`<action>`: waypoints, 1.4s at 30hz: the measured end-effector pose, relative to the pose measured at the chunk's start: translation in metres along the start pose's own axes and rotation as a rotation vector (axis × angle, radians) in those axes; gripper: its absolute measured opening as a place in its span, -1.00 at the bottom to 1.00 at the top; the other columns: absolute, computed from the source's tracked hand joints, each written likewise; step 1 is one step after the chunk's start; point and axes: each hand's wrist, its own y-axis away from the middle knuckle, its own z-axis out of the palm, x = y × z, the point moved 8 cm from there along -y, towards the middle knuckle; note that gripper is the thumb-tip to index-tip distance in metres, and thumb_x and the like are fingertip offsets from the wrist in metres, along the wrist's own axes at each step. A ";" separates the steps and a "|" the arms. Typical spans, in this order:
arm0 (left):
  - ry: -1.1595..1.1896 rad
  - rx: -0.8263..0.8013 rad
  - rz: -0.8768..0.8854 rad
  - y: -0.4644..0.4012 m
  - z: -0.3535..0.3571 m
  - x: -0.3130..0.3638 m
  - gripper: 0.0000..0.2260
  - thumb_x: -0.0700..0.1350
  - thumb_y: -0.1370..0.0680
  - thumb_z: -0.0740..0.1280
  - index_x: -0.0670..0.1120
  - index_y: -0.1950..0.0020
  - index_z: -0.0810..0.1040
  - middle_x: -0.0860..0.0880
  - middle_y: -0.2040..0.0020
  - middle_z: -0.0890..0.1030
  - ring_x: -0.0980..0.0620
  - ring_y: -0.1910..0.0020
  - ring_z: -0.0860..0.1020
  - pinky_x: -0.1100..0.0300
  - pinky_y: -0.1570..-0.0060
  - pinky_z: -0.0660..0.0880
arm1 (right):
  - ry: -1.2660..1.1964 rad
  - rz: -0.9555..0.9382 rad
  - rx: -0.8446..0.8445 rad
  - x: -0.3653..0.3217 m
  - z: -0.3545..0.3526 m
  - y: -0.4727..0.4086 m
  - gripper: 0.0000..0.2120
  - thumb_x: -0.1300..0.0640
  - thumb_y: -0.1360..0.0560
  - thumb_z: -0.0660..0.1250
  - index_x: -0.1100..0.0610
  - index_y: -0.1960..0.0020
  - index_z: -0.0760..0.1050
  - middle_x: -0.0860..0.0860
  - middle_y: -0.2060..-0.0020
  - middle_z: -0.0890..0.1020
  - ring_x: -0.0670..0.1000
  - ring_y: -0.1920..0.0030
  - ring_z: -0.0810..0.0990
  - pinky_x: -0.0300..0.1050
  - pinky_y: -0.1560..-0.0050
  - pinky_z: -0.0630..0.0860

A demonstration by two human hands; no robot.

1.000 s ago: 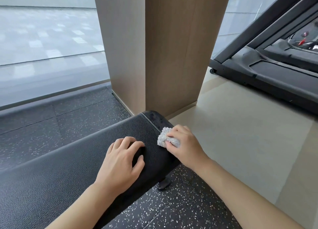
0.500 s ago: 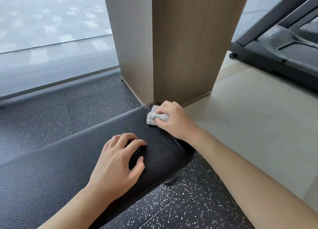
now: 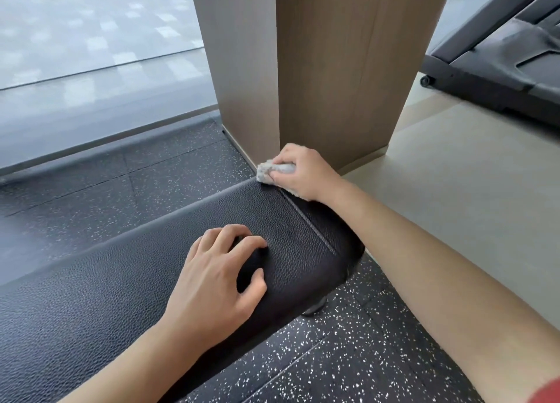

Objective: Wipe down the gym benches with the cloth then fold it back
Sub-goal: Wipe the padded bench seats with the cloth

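Observation:
A black padded gym bench (image 3: 127, 281) runs from the lower left up to the middle of the view. My right hand (image 3: 298, 172) is shut on a crumpled light grey cloth (image 3: 264, 169) and presses it on the bench's far end corner, close to the base of a wooden pillar. My left hand (image 3: 212, 278) rests on the bench top nearer to me, fingers curled and spread, holding nothing. Part of the cloth is hidden inside my right fist.
A tall wooden pillar (image 3: 318, 69) stands just behind the bench end. A black treadmill (image 3: 500, 69) sits at the upper right on a beige floor (image 3: 454, 190). Speckled black rubber flooring (image 3: 333, 357) surrounds the bench. A large window (image 3: 91, 54) fills the upper left.
My right hand has slid the cloth from the near right side of the bench end across to its far corner by the pillar. My left hand has stayed put on the bench.

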 end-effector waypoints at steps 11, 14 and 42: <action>0.009 0.003 -0.007 -0.001 0.001 0.000 -0.66 0.13 -0.53 0.29 0.17 -0.30 0.54 0.19 -0.25 0.46 0.03 -0.27 0.43 0.03 -0.36 0.37 | -0.035 0.023 -0.018 -0.002 -0.034 0.115 -0.86 0.06 -0.52 0.50 0.03 -0.07 0.70 -0.14 0.01 0.60 -0.08 -0.12 0.54 -0.21 -0.18 0.43; 0.003 0.002 -0.003 0.000 0.002 0.000 -0.66 0.12 -0.54 0.29 0.17 -0.31 0.53 0.18 -0.26 0.46 0.01 -0.27 0.43 0.01 -0.37 0.37 | -0.043 0.025 0.021 -0.002 -0.048 0.174 -0.83 0.10 -0.51 0.49 0.03 -0.11 0.69 -0.15 -0.01 0.59 -0.02 -0.20 0.53 -0.31 -0.24 0.37; -0.032 0.019 0.007 -0.001 0.003 0.001 -0.66 0.10 -0.53 0.30 0.14 -0.31 0.54 0.13 -0.26 0.47 -0.04 -0.27 0.43 -0.04 -0.35 0.38 | 0.075 0.038 0.196 -0.009 -0.049 0.193 -0.84 0.19 -0.50 0.52 0.12 -0.08 0.71 -0.13 0.04 0.58 -0.01 -0.07 0.54 -0.26 -0.16 0.44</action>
